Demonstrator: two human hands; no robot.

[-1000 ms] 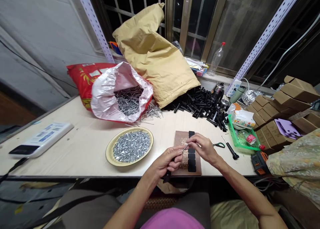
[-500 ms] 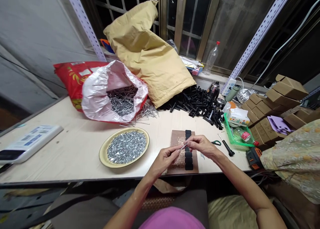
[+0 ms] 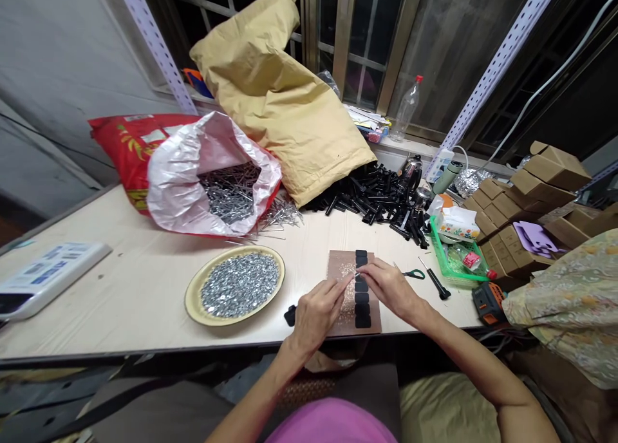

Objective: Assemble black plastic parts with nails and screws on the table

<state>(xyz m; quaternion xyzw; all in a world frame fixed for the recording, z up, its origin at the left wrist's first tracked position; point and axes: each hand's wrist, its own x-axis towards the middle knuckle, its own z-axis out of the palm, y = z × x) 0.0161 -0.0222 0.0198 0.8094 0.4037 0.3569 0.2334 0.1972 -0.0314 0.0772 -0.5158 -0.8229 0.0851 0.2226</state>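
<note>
My left hand is closed, its fingertips pinched above a brown board at the table's front edge. From the outer side of this hand a black piece juts out; whether the hand grips it or it lies on the table I cannot tell. My right hand is pinched shut at the tips, close to the left fingertips, over a column of black square pads on the board. Whatever sits between the fingers is too small to make out. Pale specks cover part of the board.
Left of the hands stands a yellow dish of small metal pieces. Behind are a red sack of metal pins, a tan paper sack and a heap of black parts. Scissors and a green basket are at right.
A thin metal pin showed between both hands' fingertips; now it is hidden or too small to see. The left hand has turned, and the black piece shows beside it.
</note>
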